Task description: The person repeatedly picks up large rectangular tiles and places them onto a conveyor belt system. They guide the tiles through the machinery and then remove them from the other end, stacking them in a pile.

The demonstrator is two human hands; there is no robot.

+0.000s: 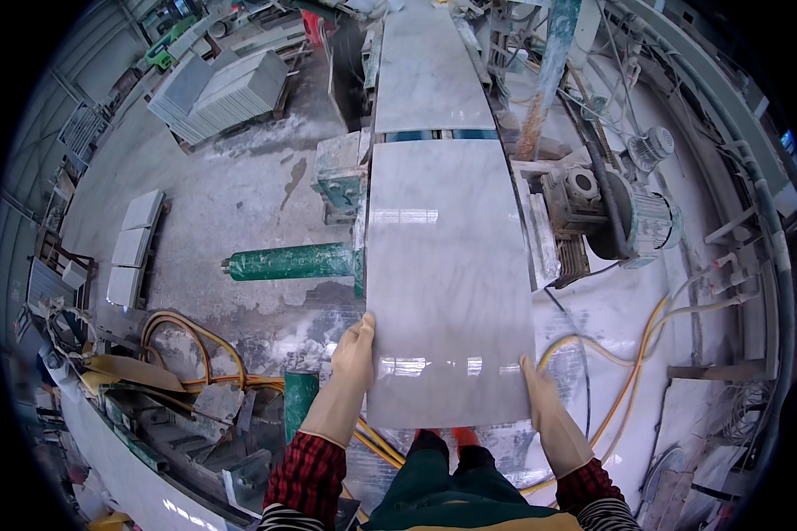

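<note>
Head view: left hand (354,358) grips the left edge of a polished stone slab (447,292), which reaches from between both hands forward to blue rollers (410,136); right hand (549,403) grips its right edge. Guiding seems underway; the next move calls for level, matched support.

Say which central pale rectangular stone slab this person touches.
The nearer slab: cream-gloved left hand and right hand touch its sides; neither touches the farther slab.

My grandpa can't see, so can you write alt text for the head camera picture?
A person's left hand and right hand touch opposite edges of a shiny pale slab. Another slab lies just beyond it, with a green cylinder left and a motor right.
</note>
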